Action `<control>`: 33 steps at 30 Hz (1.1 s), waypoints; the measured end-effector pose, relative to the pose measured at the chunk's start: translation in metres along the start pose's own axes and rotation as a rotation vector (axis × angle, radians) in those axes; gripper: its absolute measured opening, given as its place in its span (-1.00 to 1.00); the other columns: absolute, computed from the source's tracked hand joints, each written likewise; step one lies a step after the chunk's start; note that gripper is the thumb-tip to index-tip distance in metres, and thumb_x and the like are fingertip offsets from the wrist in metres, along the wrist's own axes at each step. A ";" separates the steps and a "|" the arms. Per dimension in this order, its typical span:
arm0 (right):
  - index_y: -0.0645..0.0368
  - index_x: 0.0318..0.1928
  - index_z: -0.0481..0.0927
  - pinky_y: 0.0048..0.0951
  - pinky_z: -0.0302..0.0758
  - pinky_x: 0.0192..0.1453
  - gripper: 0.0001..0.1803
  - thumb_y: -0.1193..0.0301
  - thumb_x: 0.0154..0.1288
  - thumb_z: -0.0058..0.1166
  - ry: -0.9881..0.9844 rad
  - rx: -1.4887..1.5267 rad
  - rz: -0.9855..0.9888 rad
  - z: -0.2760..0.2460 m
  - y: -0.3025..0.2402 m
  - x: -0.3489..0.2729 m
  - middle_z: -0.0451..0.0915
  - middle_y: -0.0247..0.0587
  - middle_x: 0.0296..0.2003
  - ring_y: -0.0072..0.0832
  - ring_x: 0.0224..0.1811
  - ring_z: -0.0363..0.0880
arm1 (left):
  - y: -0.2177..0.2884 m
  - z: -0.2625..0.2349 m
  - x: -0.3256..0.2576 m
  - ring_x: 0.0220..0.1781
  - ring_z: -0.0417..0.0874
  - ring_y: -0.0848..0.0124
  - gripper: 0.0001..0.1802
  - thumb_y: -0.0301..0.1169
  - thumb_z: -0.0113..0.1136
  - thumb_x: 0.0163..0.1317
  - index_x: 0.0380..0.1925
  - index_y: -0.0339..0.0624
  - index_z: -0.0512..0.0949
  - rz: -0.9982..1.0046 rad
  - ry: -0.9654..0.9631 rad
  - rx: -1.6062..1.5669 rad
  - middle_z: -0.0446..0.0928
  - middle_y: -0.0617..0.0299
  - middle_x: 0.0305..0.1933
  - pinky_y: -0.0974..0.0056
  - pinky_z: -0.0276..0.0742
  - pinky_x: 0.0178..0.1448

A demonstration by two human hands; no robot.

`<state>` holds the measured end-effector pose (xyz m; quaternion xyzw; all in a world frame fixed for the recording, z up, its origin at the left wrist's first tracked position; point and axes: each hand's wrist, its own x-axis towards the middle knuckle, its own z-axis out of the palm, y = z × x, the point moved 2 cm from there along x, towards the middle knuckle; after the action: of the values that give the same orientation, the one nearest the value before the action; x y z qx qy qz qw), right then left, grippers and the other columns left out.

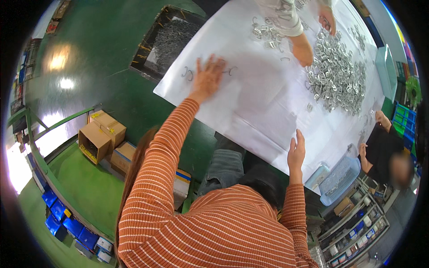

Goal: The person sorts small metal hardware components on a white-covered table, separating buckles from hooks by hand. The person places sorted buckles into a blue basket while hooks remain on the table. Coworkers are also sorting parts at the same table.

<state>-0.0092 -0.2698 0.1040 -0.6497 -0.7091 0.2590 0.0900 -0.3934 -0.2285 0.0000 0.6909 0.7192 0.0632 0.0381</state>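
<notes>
My left hand is spread over the white tabletop, slightly blurred, its fingers apart. Curved wire hooks lie just left of it, and another bent wire piece is at its right side. Whether anything is under the palm is hidden. My right hand is held by the table's near edge with fingers stretched out and nothing visible in it. Beyond it spreads a large heap of small silvery metal pieces, with a single loose piece on its near side.
Across the table a co-worker's forearm and hand reach to the heap. Another person works at the right. A blue plastic basket stands near right; a dark crate of wire parts lies beyond the left edge. Cardboard boxes stand lower left.
</notes>
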 end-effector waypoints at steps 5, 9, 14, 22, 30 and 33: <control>0.12 0.15 0.34 -0.31 0.35 0.16 -0.61 0.44 0.30 -0.12 -0.085 0.030 0.020 0.006 -0.019 -0.004 0.38 -0.06 0.11 -0.18 0.16 0.35 | -0.119 -0.001 0.003 0.45 -0.08 0.19 -0.54 -0.28 -0.17 0.28 0.20 0.01 0.25 -0.236 0.157 -0.063 0.07 0.22 0.37 -0.22 -0.20 0.38; 0.11 0.13 0.37 -0.31 0.37 0.13 -0.63 0.43 0.30 -0.12 -0.048 0.010 0.008 0.001 -0.018 0.008 0.39 -0.09 0.10 -0.18 0.14 0.38 | -0.126 -0.013 0.010 0.44 -0.08 0.16 -0.54 -0.37 -0.09 0.23 0.17 -0.08 0.26 -0.351 0.308 -0.126 0.08 0.12 0.34 -0.20 -0.19 0.39; 0.10 0.10 0.40 -0.31 0.39 0.10 -0.65 0.43 0.29 -0.11 -0.025 0.023 0.005 0.005 -0.016 0.013 0.39 -0.12 0.10 -0.19 0.11 0.41 | -0.021 -0.003 -0.002 0.44 -0.06 0.22 -0.45 -0.32 -0.11 0.24 0.26 -0.03 0.16 0.186 0.018 -0.169 0.10 0.18 0.36 -0.11 -0.25 0.43; 0.08 0.08 0.40 -0.31 0.41 0.08 -0.64 0.39 0.27 -0.09 0.044 0.042 0.101 -0.029 0.037 0.001 0.39 -0.15 0.09 -0.19 0.07 0.43 | -0.063 -0.032 0.006 0.40 0.02 0.08 -0.46 -0.37 -0.08 0.20 0.22 -0.18 0.22 -0.400 0.037 0.105 0.18 0.03 0.30 -0.08 -0.08 0.38; 0.09 0.12 0.33 -0.25 0.44 0.00 -0.41 0.38 0.03 0.18 0.034 0.180 0.266 -0.055 0.146 0.056 0.37 -0.10 0.03 -0.17 0.01 0.46 | 0.142 -0.026 0.068 0.00 0.42 0.17 -0.63 -0.58 0.04 -0.08 -0.18 -0.13 0.46 0.227 0.137 -0.398 0.44 0.11 -0.10 0.14 0.33 0.08; 0.09 0.18 0.22 -0.21 0.45 0.00 -0.21 0.31 -0.09 0.31 0.072 0.087 0.489 -0.066 0.171 0.113 0.30 -0.03 0.07 -0.11 0.00 0.46 | 0.240 -0.008 0.125 -0.06 0.42 0.11 -0.74 -0.48 0.06 0.07 -0.18 -0.16 0.46 0.065 0.196 -0.535 0.43 0.11 -0.12 0.14 0.34 0.06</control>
<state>0.1554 -0.1404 0.0531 -0.8061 -0.5154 0.2802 0.0777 -0.1627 -0.0954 0.0464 0.6696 0.6546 0.3184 0.1472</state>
